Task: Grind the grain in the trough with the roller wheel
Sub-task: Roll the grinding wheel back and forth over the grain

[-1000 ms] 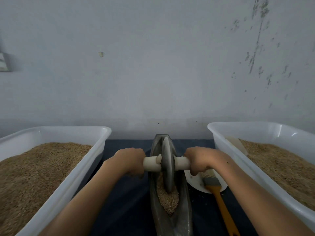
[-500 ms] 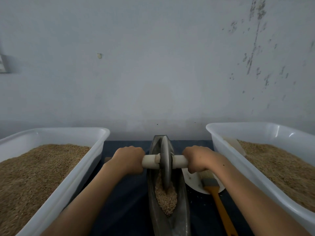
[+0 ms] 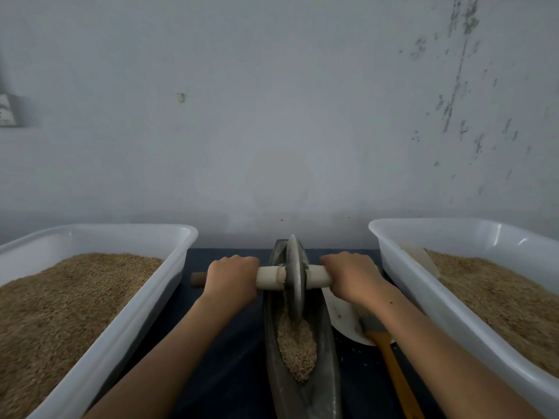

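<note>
Flanking the trough (image 3: pixel 325 385) on both sides: two white tubs (image 3: pixel 130 322) (image 3: pixel 429 294) heaped with grain. Standing upright in the trough's far half, on the grain (image 3: pixel 298 346): roller wheel (image 3: pixel 295 279). Grasping its axle left of the trough, left hand (image 3: pixel 231 278); right of it, right hand (image 3: pixel 354 278). Lying right of the trough: brush (image 3: pixel 390 358).

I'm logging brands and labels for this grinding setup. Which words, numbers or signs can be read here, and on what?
None can be read.
The left tub, right tub, trough, roller wheel and brush show no lettering.
A small fixture on the wall, cut by the left edge, is too blurred to tell if it bears text.
</note>
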A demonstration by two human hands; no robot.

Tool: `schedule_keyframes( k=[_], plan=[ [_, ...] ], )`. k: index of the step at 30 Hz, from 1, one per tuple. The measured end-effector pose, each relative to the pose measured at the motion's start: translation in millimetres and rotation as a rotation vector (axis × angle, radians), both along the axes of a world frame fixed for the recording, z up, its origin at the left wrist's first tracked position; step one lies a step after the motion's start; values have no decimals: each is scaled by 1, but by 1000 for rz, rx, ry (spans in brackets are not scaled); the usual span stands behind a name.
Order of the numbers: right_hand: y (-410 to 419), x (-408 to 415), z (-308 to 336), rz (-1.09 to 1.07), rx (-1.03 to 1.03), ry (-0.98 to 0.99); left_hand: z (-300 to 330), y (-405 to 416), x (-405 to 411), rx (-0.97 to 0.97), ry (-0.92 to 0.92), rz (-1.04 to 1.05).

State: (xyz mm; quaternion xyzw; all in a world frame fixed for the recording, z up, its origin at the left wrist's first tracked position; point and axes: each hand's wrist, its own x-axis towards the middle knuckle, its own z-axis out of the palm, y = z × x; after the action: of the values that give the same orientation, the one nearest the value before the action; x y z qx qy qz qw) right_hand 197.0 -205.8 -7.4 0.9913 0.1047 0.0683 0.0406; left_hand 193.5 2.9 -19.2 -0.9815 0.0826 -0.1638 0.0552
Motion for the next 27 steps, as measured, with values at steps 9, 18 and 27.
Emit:
schedule_keyframes(
  k=[9, 18, 27],
  plan=[
    [-4, -12, 16, -12, 15, 451, 16, 6, -5, 40, 454, -33],
    [2, -1, -1, -31, 5, -3, 3, -2, -2, 14, 12, 10],
    [-3, -8, 14, -15, -5, 357, 16, 4, -5, 56, 379, -38]
  ],
)
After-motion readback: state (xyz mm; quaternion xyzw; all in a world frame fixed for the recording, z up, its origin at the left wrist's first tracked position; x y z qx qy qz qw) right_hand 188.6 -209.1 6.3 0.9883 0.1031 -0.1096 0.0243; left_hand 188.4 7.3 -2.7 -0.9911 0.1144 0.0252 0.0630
